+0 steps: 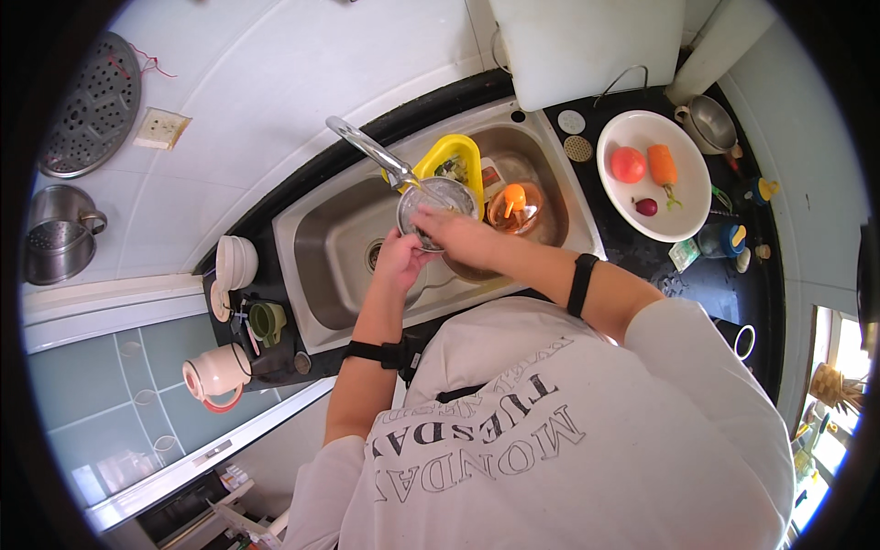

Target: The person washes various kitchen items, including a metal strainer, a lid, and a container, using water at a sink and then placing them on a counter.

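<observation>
My left hand [401, 259] grips the near rim of a round metal bowl [462, 193] held over the middle of the stainless steel double sink [330, 265]. The fingers of my right hand [445, 232] reach down into the bowl; their tips are partly hidden. Right above the bowl is the end of a chrome tap [375, 150], and the inside of the bowl looks wet. Behind it stands a yellow strainer basket [469, 152] with vegetable scraps inside. A clear bottle of orange liquid with an orange pump top [514, 199] stands in the right basin, close to my right hand.
Right of the sink, a white basin [622, 216] holds a tomato [628, 165], a carrot [662, 165] and a small purple-red vegetable [646, 207]. Stacked white bowls [237, 262], a green cup [267, 323] and a pink kettle [216, 375] stand left. A white board [591, 51] leans behind.
</observation>
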Motion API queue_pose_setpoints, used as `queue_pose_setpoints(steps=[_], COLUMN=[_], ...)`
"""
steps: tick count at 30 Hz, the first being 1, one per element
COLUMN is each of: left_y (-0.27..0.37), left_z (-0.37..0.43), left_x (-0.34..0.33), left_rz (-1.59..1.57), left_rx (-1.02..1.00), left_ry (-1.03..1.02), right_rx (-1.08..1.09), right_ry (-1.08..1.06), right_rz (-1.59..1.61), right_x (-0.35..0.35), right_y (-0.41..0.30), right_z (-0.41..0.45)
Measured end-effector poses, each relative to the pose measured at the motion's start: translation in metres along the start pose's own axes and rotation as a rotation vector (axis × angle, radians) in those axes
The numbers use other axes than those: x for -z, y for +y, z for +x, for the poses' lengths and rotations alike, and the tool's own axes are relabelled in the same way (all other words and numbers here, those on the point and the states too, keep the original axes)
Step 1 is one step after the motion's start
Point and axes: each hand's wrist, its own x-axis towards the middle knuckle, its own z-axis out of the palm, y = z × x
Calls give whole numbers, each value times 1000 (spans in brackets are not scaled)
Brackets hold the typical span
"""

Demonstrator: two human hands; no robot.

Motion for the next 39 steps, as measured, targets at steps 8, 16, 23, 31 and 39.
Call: queue_pose_setpoints(steps=[8, 16, 23, 31, 39], left_y=[10, 4, -2, -4, -6], left_z=[-5, -12, -12, -18, -16], left_x=[10, 11, 15, 19, 17], left_rz=[35, 65, 112, 143, 175], left_rx=[15, 18, 62, 68, 66], left_ry=[69, 99, 90, 125, 149], right_rx=[-109, 21, -27, 65, 102], right_ry=[143, 136, 100, -29, 18], right_rz=[-56, -137, -195, -247, -110], right_x=[-15, -20, -17, -15, -20], right_y=[10, 4, 20, 25, 35], right_z=[12, 16, 20, 16, 24])
